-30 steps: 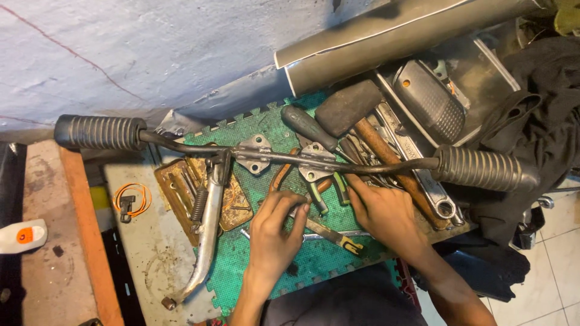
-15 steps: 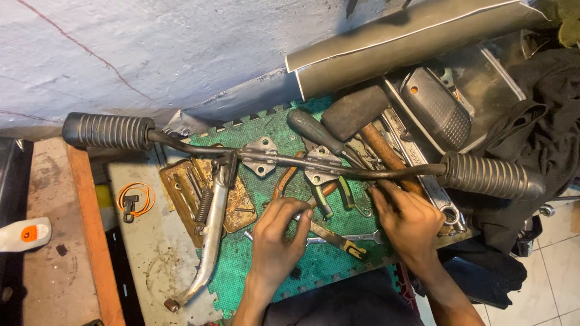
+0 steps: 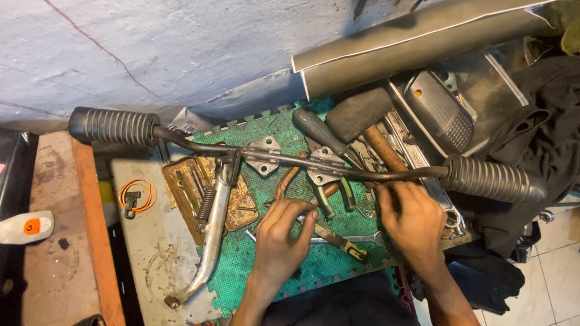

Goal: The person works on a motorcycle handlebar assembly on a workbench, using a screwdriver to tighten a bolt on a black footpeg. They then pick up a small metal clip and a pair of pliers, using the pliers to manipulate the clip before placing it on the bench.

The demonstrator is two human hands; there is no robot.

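Left hand (image 3: 279,238): fingers curled on a metal tool (image 3: 329,236) on the green mat (image 3: 241,265).
Right hand (image 3: 412,222): fingers bent, touching the footrest bar (image 3: 362,173).
Bar: lies across the mat, kickstand (image 3: 212,232) attached.
Beyond: hammer (image 3: 362,118), untouched.

The right hand (image 3: 412,222) has slid from the tools toward the footrest bar (image 3: 386,175).

head view: single camera, looks steeply down from above | centre: green foam mat (image 3: 338,259) | wall lies beyond the mat's far edge, top of frame | close range, mat and tools fill most of frame | wearer's forearms enter from the bottom edge | mat's right side cluttered, probably partly hidden | no second view
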